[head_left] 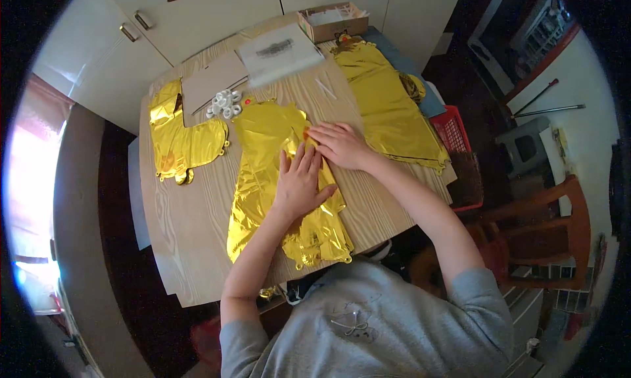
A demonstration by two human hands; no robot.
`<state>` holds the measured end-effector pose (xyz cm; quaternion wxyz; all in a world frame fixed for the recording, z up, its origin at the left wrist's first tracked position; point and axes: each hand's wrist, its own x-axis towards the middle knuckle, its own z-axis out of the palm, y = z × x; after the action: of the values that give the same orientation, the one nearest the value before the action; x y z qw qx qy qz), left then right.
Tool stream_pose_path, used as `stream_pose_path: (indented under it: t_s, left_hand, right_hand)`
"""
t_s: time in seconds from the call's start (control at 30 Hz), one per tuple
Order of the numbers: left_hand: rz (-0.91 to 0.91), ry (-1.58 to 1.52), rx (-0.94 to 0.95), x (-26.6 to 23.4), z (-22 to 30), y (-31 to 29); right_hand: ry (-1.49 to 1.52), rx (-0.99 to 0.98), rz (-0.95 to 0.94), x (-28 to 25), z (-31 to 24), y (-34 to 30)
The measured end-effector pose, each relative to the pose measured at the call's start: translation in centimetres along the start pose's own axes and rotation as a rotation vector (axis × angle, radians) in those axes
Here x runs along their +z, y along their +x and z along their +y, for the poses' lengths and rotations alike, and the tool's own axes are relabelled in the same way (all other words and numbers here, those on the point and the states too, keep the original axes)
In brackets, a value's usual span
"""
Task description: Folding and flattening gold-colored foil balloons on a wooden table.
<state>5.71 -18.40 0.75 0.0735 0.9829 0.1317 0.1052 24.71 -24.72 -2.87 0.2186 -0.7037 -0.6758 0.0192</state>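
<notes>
A flat, shiny gold foil balloon (259,161) lies creased on the wooden table in front of me. My left hand (302,186) rests on its middle with the fingers stretched out and the palm down. At the balloon's right edge, my right hand (338,146) presses down with its fingers extended, the fingertips close to those of the left. A smaller gold foil balloon (197,146), bent in shape, lies to the left. On the right side lies a larger pile of flat gold foil balloons (394,108), reaching the table's edge.
Several small white rolls (225,104) sit beyond the middle balloon, beside a beige sheet (209,87). Farther back are a clear plastic bag (281,57) and an open cardboard box (334,29). Thin white sticks (325,86) lie nearby. A red basket (452,129) and wooden chair (545,230) stand right.
</notes>
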Motion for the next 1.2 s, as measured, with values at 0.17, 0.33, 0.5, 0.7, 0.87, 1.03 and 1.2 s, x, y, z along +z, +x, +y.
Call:
stream_pose_path:
  t_s: [0.17, 0.33, 0.5, 0.7, 0.87, 1.03, 1.2]
  left_hand:
    - [-0.086, 0.007, -0.018, -2.4, 2.3, -2.2]
    - [-0.025, -0.023, -0.039, -1.5, 4.7, -5.4]
    - [-0.058, 0.018, -0.066, -1.4, 6.0, -6.5]
    - [-0.049, 0.035, -0.073, -1.2, 6.7, -6.8]
    - [-0.026, 0.052, -0.065, -1.0, 6.9, -6.8]
    - [0.002, 0.014, -0.026, -0.5, 6.8, -6.8]
    - [0.009, -0.028, -0.020, -0.2, 6.6, -6.8]
  right_hand:
    - [-0.063, -0.011, -0.077, -0.3, 0.3, 1.1]
    - [-0.090, -0.018, -0.130, -0.4, 0.3, 1.3]
    - [-0.145, -0.028, -0.177, -0.5, 0.1, 1.3]
    - [-0.214, -0.041, -0.169, -0.1, -0.1, 1.3]
    - [-0.215, -0.026, -0.176, -0.4, -0.3, 1.2]
    - [-0.210, -0.020, -0.176, -0.3, -0.3, 1.2]
    - [-0.224, -0.003, -0.180, -0.6, -0.6, 1.1]
